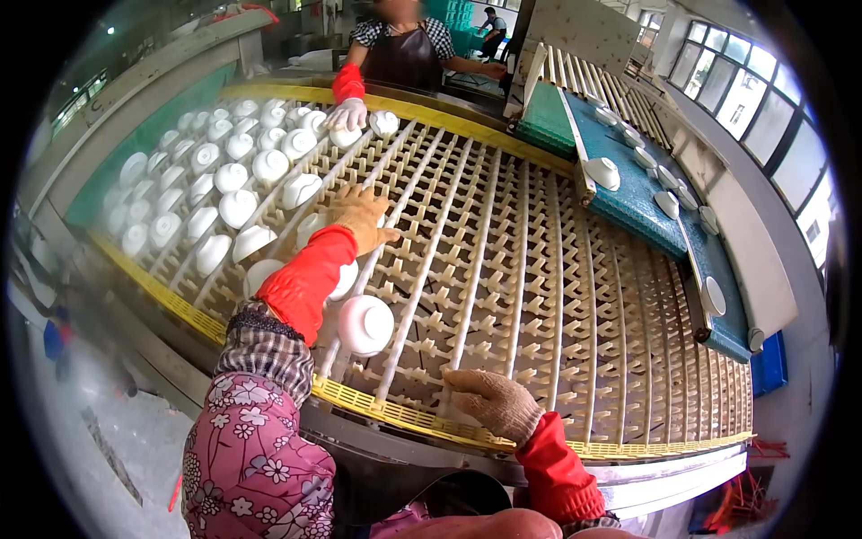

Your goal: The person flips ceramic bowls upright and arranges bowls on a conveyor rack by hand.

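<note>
My left hand [361,218], in a tan glove and red sleeve, reaches over the pegged rack [467,269]. Its fingers are spread, and a white bowl shows partly beneath and beside it. Close to my left forearm, a white bowl [365,325] lies upside down on the pegs. My right hand [492,402], also gloved, rests by the yellow front edge [404,422] of the rack; its fingers are together, and what they hold, if anything, is hidden. Many upside-down white bowls [238,208] cover the rack's left part.
Across the rack a person's gloved hand [347,115] touches a bowl at the far edge. To the right, a blue-green conveyor [628,202] carries several white bowls [645,158]. Another person [493,31] is in the background.
</note>
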{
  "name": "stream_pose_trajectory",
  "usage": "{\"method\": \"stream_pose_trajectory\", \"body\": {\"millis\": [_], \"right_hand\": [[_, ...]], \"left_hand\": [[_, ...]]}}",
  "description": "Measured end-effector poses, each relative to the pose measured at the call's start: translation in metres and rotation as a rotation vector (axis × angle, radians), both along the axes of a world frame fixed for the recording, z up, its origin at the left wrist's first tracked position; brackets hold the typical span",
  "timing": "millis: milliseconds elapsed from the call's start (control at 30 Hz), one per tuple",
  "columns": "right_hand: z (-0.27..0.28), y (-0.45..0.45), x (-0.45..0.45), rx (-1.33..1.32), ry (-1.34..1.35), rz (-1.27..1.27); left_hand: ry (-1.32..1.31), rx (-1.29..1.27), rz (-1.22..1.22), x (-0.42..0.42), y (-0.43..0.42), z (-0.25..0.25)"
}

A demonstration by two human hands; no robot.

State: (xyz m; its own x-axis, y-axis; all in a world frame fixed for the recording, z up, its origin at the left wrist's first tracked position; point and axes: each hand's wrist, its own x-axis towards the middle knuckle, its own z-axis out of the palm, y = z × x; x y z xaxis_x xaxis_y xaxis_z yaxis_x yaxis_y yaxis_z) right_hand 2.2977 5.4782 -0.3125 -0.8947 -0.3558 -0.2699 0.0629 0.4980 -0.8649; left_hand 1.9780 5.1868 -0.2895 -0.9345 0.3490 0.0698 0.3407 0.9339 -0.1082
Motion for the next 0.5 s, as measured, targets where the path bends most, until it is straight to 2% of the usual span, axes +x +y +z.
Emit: {"method": "stream_pose_trajectory", "body": {"millis": [300, 500], "right_hand": [[0.001, 0.01, 0.005, -0.054, -0.032, 0.031], [0.019, 0.012, 0.008, 0.029, -0.061, 0.075]], "left_hand": [[0.027, 0.019, 0.031, 0.001, 0.005, -0.002], [0.025, 0.057, 0.062, 0.003, 0.008, 0.001]]}}
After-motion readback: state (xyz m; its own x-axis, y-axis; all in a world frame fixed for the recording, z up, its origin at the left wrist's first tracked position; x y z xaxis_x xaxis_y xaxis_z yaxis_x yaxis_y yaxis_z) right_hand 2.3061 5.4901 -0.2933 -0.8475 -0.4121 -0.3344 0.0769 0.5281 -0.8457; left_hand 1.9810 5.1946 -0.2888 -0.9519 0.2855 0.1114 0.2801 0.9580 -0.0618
